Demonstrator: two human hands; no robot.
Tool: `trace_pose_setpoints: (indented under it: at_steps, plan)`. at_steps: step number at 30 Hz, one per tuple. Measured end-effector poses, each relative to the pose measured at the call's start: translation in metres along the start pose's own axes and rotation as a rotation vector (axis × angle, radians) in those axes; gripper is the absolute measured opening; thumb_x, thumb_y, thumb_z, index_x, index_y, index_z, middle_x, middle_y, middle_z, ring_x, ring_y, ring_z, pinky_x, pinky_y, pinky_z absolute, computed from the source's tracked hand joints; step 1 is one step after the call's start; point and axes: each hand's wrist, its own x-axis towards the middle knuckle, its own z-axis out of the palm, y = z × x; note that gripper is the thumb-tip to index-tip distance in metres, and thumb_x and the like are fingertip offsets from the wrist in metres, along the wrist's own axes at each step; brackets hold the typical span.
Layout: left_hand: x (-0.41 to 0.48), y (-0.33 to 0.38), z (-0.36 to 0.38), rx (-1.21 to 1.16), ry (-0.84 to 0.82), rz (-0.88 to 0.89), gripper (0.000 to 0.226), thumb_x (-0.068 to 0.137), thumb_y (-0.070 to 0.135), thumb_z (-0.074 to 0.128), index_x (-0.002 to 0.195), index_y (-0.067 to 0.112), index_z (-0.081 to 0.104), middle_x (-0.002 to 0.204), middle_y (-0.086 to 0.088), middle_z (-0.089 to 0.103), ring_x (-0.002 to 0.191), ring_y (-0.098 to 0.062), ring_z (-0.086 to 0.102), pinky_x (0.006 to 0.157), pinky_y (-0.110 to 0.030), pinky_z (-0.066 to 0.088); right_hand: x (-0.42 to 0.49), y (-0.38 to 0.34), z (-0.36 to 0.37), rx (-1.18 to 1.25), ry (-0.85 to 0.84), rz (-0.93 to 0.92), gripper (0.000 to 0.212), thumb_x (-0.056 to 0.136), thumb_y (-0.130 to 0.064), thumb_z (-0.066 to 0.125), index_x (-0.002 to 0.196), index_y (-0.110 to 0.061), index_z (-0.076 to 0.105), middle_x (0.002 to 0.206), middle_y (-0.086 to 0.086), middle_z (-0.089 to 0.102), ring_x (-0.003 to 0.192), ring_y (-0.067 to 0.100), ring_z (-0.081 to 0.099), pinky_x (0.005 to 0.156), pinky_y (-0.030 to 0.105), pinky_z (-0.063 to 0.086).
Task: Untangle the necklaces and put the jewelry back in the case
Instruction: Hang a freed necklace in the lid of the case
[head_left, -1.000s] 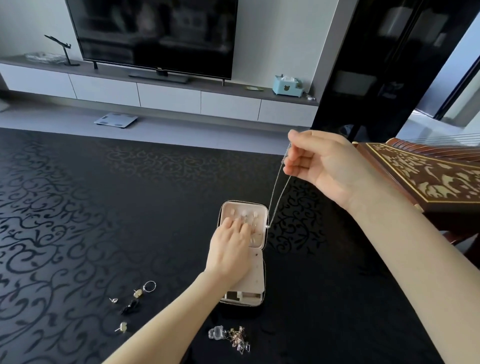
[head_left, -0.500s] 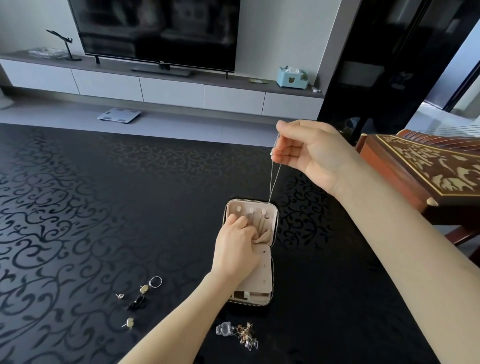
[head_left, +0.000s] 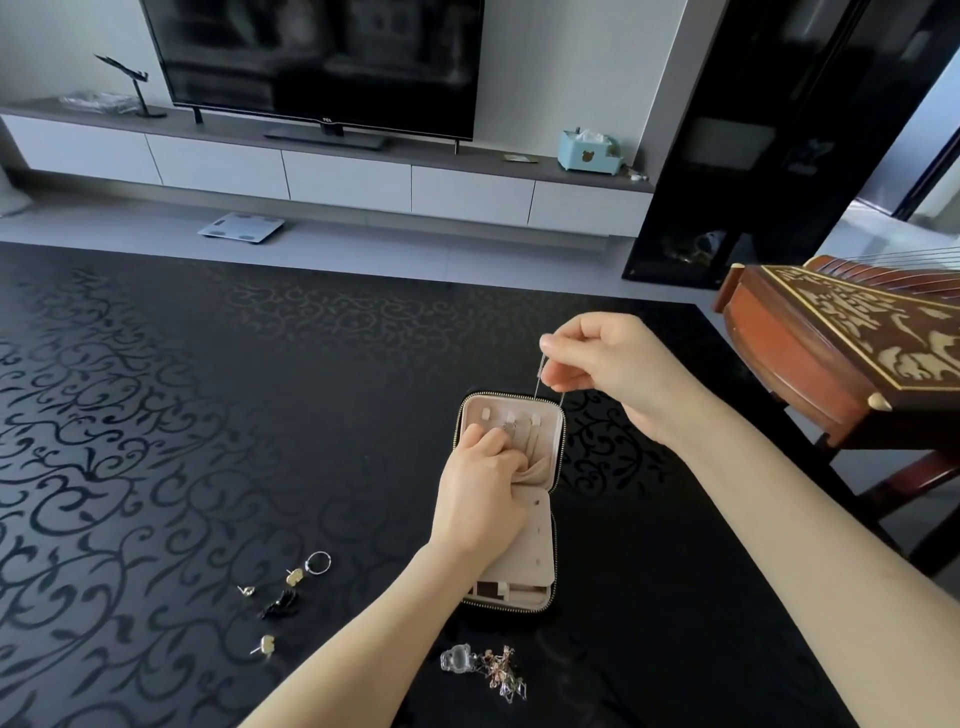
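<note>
Single head-worn wide-angle view, facing forward and down, close over the black table (head_left: 208, 415), television (head_left: 322, 62) wall beyond

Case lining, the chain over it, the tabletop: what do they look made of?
Case lining: beige, matte, soft fabric, maybe faux suede; it bunches into folds in the grip of the left hand. Chain: thin silvery metal, by its glint; alloy unclear. Tabletop: black, hard, semi-gloss with scroll pattern; glass or lacquer, cannot tell.

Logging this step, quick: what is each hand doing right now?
Left hand: closed, gripping the pocket of the case.
Right hand: closed, pinching the chain above the case.
</note>
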Motion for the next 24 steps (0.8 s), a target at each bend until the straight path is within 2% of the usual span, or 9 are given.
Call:
trace_pose_setpoints:
  at_steps: [3,6,9,11,16,20,24]
  plan:
    - [0.0,-0.001,0.0,-0.008,0.012,0.025,0.043,0.067,0.018,0.025,0.059,0.013,0.067,0.067,0.008,0.057,0.071,-0.016,0.045,0.049,-0.028,0.042,0.0,0.005,0.002,-0.103,-0.013,-0.013,0.012,0.088,-0.017,0.063,0.083,-0.007,0.067,0.072,0.004,0.07,0.071,0.01,0.066,0.077,0.029,0.057]
    - [-0.001,-0.002,0.0,0.003,0.018,0.023,0.041,0.065,0.017,0.024,0.058,0.015,0.065,0.064,0.01,0.059,0.067,-0.016,0.045,0.046,-0.03,0.041,-0.001,0.011,0.003,-0.244,-0.029,-0.049,0.011,0.085,-0.02,0.065,0.082,-0.009,0.068,0.076,0.001,0.071,0.076,0.011,0.066,0.078,0.028,0.054]
    - [-0.001,-0.001,-0.001,0.03,0.026,0.01,0.035,0.064,0.016,0.027,0.058,0.016,0.062,0.058,0.009,0.056,0.062,-0.015,0.039,0.044,-0.028,0.034,0.0,0.017,0.005,-0.47,-0.038,-0.089,0.012,0.082,-0.025,0.068,0.08,-0.014,0.071,0.082,-0.004,0.07,0.083,0.01,0.063,0.078,0.028,0.051]
    - [-0.001,0.0,-0.001,0.05,0.031,-0.003,0.026,0.061,0.009,0.036,0.059,0.017,0.06,0.057,0.008,0.053,0.062,-0.013,0.034,0.046,-0.025,0.028,0.001,0.023,0.009,-0.607,-0.037,-0.123,0.01,0.082,-0.027,0.068,0.078,-0.018,0.07,0.081,-0.006,0.067,0.08,0.01,0.059,0.075,0.028,0.048]
    - [0.0,-0.001,0.001,0.058,0.034,0.008,0.026,0.051,0.004,0.045,0.062,0.02,0.063,0.058,0.008,0.051,0.063,-0.012,0.033,0.049,-0.023,0.025,0.001,0.045,0.018,-0.853,0.121,-0.292,0.009,0.081,-0.031,0.069,0.079,-0.023,0.071,0.082,-0.009,0.057,0.084,0.015,0.05,0.081,0.033,0.04]
    - [0.001,-0.001,0.001,0.058,0.037,0.008,0.025,0.051,0.005,0.046,0.061,0.02,0.064,0.057,0.008,0.05,0.062,-0.012,0.032,0.048,-0.023,0.027,0.0,0.054,0.025,-1.05,0.266,-0.48,0.014,0.067,-0.026,0.081,0.063,-0.021,0.069,0.067,-0.003,0.058,0.066,0.022,0.052,0.067,0.035,0.036]
    - [0.0,0.0,0.0,0.069,0.037,0.026,0.021,0.05,0.006,0.048,0.058,0.019,0.062,0.056,0.008,0.048,0.061,-0.013,0.031,0.048,-0.023,0.025,-0.004,0.057,0.034,-1.209,0.345,-0.51,0.018,0.068,-0.028,0.08,0.064,-0.017,0.067,0.065,0.0,0.058,0.062,0.023,0.051,0.064,0.038,0.038]
